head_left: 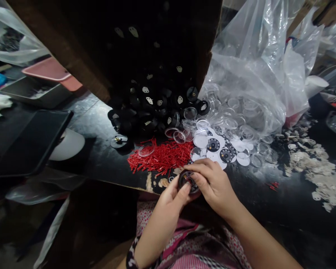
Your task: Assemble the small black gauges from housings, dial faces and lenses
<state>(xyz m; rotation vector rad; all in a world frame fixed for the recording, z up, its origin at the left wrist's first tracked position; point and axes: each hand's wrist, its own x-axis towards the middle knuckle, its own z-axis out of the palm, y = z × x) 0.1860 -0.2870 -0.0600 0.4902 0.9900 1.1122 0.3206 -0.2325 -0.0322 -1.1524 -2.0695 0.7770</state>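
Note:
A round black timer dial (189, 181) with white markings sits between my two hands at the table's front edge. My left hand (176, 197) grips it from the left, thumb on its face. From the right, my right hand (210, 183) is closed on its rim, with the thumb over the top. Just beyond lies a heap of thin red pointers (165, 156), with a clear ring (146, 150) on it. Printed and white paper discs (216, 146) are spread behind my right hand. Clear plastic covers (229, 117) are piled farther back.
A big tilted carton (81, 45) spills black round housings (148, 116) at the back. Clear plastic bags (249, 71) stand at right. Pale flat pieces (316, 168) lie far right. A phone (30, 142) leans on a white roll (70, 145) at left, near a pink tray (49, 70).

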